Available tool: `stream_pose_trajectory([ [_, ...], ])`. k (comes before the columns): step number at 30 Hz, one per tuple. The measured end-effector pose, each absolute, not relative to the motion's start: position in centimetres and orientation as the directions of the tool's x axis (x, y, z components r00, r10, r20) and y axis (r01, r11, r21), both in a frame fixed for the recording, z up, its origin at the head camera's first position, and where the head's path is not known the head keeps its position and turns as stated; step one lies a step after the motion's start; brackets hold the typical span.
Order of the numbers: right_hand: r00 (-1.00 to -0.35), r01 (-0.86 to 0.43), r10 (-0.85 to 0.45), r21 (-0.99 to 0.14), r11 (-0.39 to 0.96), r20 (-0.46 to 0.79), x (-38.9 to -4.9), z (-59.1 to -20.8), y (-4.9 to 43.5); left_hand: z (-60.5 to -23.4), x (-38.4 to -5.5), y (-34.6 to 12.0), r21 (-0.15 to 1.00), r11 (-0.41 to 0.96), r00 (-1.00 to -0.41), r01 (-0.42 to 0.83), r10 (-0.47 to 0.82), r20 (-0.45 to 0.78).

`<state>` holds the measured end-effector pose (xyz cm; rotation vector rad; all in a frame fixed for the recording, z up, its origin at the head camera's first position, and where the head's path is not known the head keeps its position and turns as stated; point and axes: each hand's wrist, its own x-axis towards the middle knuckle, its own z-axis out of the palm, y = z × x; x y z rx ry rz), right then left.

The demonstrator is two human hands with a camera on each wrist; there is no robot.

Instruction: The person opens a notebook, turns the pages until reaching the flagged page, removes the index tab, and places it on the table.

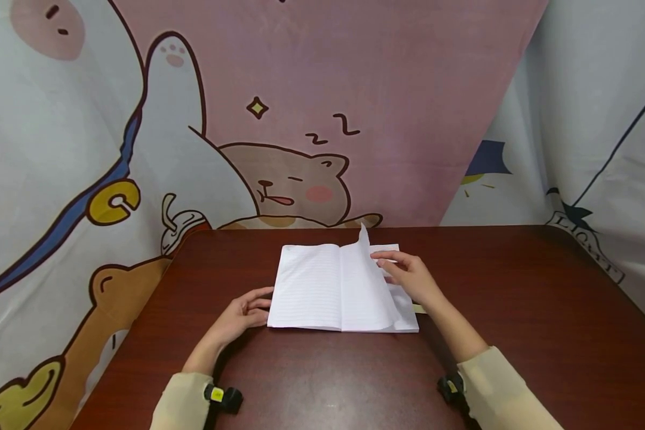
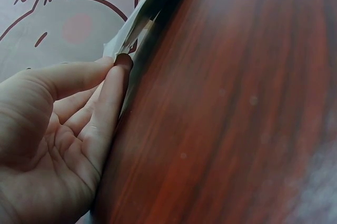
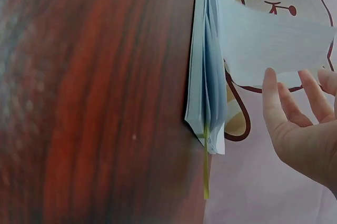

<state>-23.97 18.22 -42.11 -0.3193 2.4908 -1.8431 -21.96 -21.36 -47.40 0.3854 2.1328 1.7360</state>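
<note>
An open notebook with ruled white pages lies on the table. One loose page stands partly lifted on its right half, its upper corner pointing up. My left hand grips the notebook's left edge; in the left wrist view the thumb lies along one side of that edge and fingers along the other. Beside the raised page is my right hand, fingers spread and lightly bent. The right wrist view has its fingertips right at the edge of the lifted page.
A yellow ribbon hangs from the notebook's right side. The dark reddish wooden table reaches back to a cloth printed with cartoon animals. Each wrist carries a small black camera, the left one near the sleeve.
</note>
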Motion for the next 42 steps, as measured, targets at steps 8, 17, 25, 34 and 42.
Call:
stream_pose_trajectory([
  [8,-0.953,-0.210,-0.271,-0.936,0.282,0.132,-24.0,-42.9,17.7,-47.5,-22.0,-21.4,0.975,0.223,-0.899,-0.017,0.422,-0.112],
  [17,-0.912,-0.271,-0.384,-0.912,0.307,0.142,-24.1,-43.3,17.0,-47.4,-22.0,-21.4,0.975,0.222,-0.898,-0.009,0.428,-0.106],
  [25,-0.847,-0.328,-0.512,-0.898,0.293,0.142,-23.9,-43.8,15.8,-47.6,-22.0,-21.5,0.973,0.232,-0.902,-0.015,0.416,-0.112],
  [34,-0.777,-0.291,-0.628,-0.908,0.303,0.039,-23.4,-44.3,13.9,-47.6,-22.0,-21.4,0.974,0.225,-0.903,-0.013,0.417,-0.108],
  [42,-0.712,-0.331,-0.702,-0.870,0.365,-0.024,-23.3,-44.5,13.4,-47.4,-21.9,-21.4,0.973,0.230,-0.906,-0.018,0.408,-0.113],
])
